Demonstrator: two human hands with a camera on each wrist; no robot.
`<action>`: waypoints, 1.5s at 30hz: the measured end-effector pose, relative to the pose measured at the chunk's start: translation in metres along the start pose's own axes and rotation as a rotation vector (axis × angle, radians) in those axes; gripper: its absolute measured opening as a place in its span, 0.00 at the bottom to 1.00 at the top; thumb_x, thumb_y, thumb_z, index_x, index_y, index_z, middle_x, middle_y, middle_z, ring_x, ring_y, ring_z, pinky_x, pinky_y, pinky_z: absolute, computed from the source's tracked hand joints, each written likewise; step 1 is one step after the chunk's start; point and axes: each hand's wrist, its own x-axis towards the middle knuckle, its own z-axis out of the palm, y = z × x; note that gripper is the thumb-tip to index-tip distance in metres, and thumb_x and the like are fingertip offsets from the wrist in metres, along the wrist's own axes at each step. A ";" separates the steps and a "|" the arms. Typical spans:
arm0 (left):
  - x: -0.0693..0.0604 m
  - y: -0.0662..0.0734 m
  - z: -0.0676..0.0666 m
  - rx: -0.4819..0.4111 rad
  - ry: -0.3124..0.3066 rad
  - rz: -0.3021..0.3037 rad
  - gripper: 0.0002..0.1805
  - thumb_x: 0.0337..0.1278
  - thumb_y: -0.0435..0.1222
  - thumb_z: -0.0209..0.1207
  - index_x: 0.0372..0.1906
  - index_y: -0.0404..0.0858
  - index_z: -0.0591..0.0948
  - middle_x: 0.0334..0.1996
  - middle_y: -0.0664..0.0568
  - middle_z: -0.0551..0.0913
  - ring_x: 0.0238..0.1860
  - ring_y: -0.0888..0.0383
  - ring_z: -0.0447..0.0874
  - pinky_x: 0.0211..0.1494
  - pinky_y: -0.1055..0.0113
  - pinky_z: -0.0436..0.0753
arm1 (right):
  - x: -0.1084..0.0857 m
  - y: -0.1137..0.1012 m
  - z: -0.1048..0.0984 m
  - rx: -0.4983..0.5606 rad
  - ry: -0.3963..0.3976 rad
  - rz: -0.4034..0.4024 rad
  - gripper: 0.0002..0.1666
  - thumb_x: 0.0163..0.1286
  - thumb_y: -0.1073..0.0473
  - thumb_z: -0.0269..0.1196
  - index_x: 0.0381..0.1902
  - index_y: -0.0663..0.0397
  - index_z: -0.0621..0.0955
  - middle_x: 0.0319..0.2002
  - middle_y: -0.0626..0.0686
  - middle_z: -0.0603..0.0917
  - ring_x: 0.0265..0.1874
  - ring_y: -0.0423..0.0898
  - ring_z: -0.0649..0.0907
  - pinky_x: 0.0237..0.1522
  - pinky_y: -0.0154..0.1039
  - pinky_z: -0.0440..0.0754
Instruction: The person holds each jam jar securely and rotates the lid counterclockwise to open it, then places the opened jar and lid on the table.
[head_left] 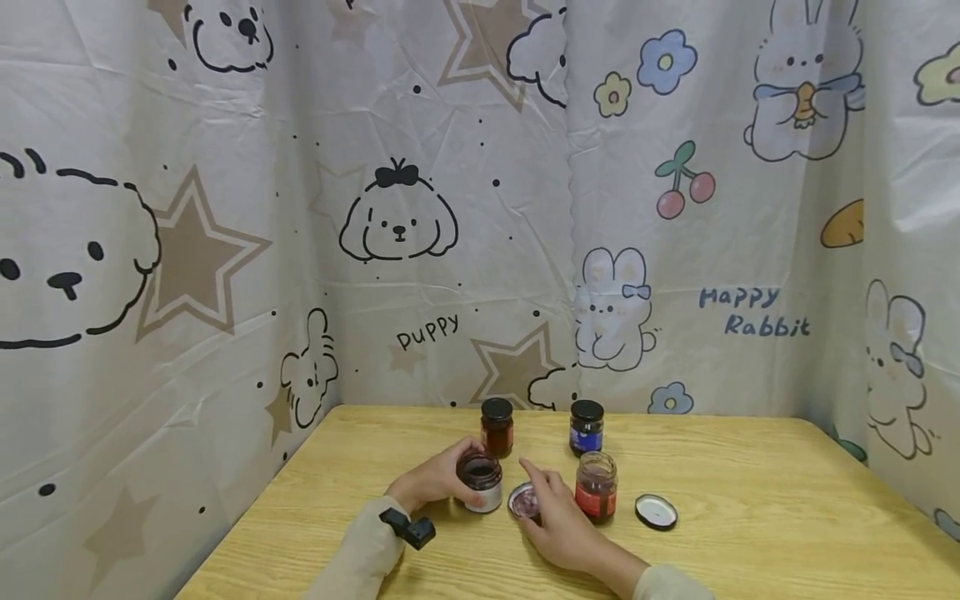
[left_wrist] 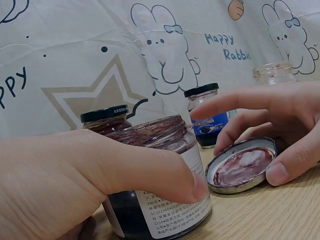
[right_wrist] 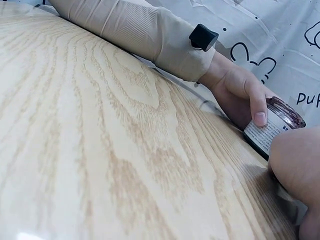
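One white label, "240天" legible, on an open jam jar, long axis near upright, mouth up, clamped in left hand; one smeared lid, tilted, pinched in right hand, index outstretched; beyond the fingers, two capped jars; right of right fingertips, one red-labelled jar, one white-lined lid; on the curtain, "puppy", "Happy Rabbit".

The left hand was curled in a grip, its left thumb pressing opposite the fingers, its sleeved left forearm behind them. The right hand held a pinch: its right index finger stretched out above the other fingers, which bent beneath, with the right thumb opposite and the right wrist behind.
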 end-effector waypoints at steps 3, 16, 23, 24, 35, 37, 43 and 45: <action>0.000 0.000 0.001 0.000 -0.009 -0.006 0.33 0.46 0.26 0.75 0.58 0.33 0.72 0.53 0.49 0.82 0.55 0.54 0.80 0.61 0.62 0.76 | 0.000 0.000 0.000 -0.013 -0.020 0.010 0.47 0.69 0.64 0.68 0.80 0.60 0.59 0.62 0.69 0.71 0.60 0.65 0.75 0.59 0.64 0.75; 0.000 0.002 0.000 -0.017 -0.002 -0.056 0.35 0.44 0.25 0.74 0.60 0.34 0.71 0.54 0.49 0.80 0.56 0.54 0.78 0.63 0.59 0.74 | -0.001 -0.006 -0.003 -0.043 -0.051 0.003 0.41 0.70 0.63 0.66 0.77 0.65 0.63 0.61 0.70 0.72 0.62 0.67 0.73 0.59 0.67 0.73; 0.000 0.003 -0.001 0.000 0.000 -0.054 0.35 0.45 0.26 0.75 0.60 0.34 0.71 0.54 0.49 0.80 0.56 0.54 0.78 0.63 0.59 0.74 | 0.000 -0.006 -0.003 -0.055 -0.080 0.029 0.40 0.72 0.61 0.64 0.77 0.66 0.63 0.63 0.70 0.72 0.64 0.66 0.72 0.60 0.66 0.72; 0.000 0.003 -0.001 -0.002 -0.003 -0.051 0.35 0.45 0.26 0.74 0.60 0.34 0.71 0.54 0.49 0.80 0.56 0.54 0.78 0.63 0.59 0.74 | 0.000 -0.006 -0.003 -0.055 -0.081 0.032 0.40 0.72 0.61 0.64 0.77 0.66 0.63 0.63 0.70 0.72 0.64 0.66 0.72 0.60 0.66 0.72; 0.000 0.002 0.000 -0.006 -0.019 -0.040 0.35 0.46 0.26 0.74 0.60 0.33 0.71 0.54 0.49 0.80 0.56 0.54 0.78 0.63 0.60 0.74 | -0.001 -0.001 -0.001 -0.049 -0.066 0.025 0.40 0.71 0.61 0.64 0.76 0.67 0.64 0.63 0.72 0.72 0.63 0.69 0.73 0.59 0.68 0.72; 0.000 0.002 0.000 -0.005 -0.017 -0.045 0.35 0.46 0.26 0.75 0.60 0.33 0.71 0.54 0.49 0.80 0.56 0.54 0.78 0.63 0.59 0.74 | -0.001 -0.001 0.000 -0.048 -0.068 0.027 0.40 0.71 0.61 0.64 0.76 0.67 0.64 0.63 0.72 0.72 0.63 0.69 0.72 0.60 0.68 0.72; -0.001 0.003 0.000 -0.010 -0.013 -0.052 0.35 0.45 0.26 0.75 0.60 0.34 0.72 0.54 0.49 0.80 0.56 0.54 0.78 0.63 0.58 0.74 | -0.001 -0.007 -0.003 -0.047 -0.074 0.038 0.40 0.70 0.60 0.65 0.76 0.67 0.65 0.64 0.72 0.71 0.64 0.69 0.72 0.60 0.68 0.72; -0.001 0.003 0.000 -0.013 -0.014 -0.051 0.35 0.45 0.25 0.75 0.60 0.34 0.72 0.54 0.49 0.80 0.56 0.54 0.78 0.63 0.58 0.74 | -0.001 -0.008 -0.004 -0.047 -0.071 0.033 0.40 0.70 0.60 0.66 0.75 0.67 0.65 0.64 0.72 0.71 0.64 0.70 0.72 0.60 0.68 0.72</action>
